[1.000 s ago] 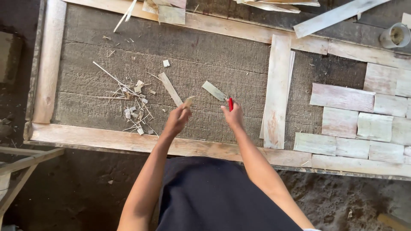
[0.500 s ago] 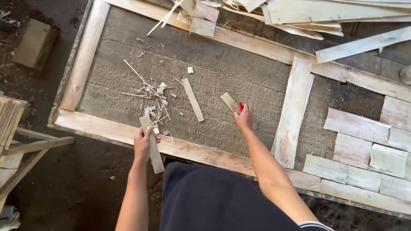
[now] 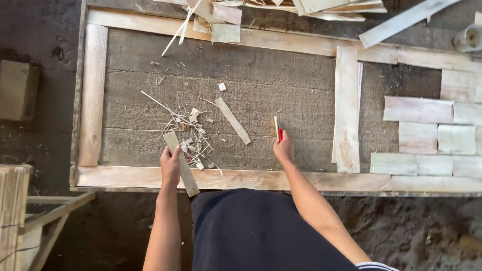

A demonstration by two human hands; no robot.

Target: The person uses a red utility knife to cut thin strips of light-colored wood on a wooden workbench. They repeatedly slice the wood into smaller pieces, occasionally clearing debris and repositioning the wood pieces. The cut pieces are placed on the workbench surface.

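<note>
Slat [image 3: 182, 164] — a short, pale strip of wood — sits in the left hand [image 3: 170, 165], fingers wrapped around its upper half, its lower end crossing the near rail of the frame [image 3: 93, 95]. The right hand [image 3: 284, 149] pinches a knife [image 3: 277, 130] with a red grip, thumb and fingers pressed together on the handle, the narrow blade pointing away over the mat [image 3: 281, 85]. Neither tool nor strip touches the other; they are well apart, with a loose strip [image 3: 232, 120] lying between them on the mat.

Just beside the left hand lies a heap of shavings [image 3: 188, 138] and thin splinters, which suggests a fair amount of trimming is done. Past the upright divider [image 3: 346, 108], on the right, a patch of flat tiles [image 3: 427, 130] is laid in rows, edges touching — but it covers only that far section as far as the view shows. The wide left section holds only scraps, so by my reading most of the laying is left. More pale offcuts [image 3: 281, 7] are piled along the far rail.
</note>
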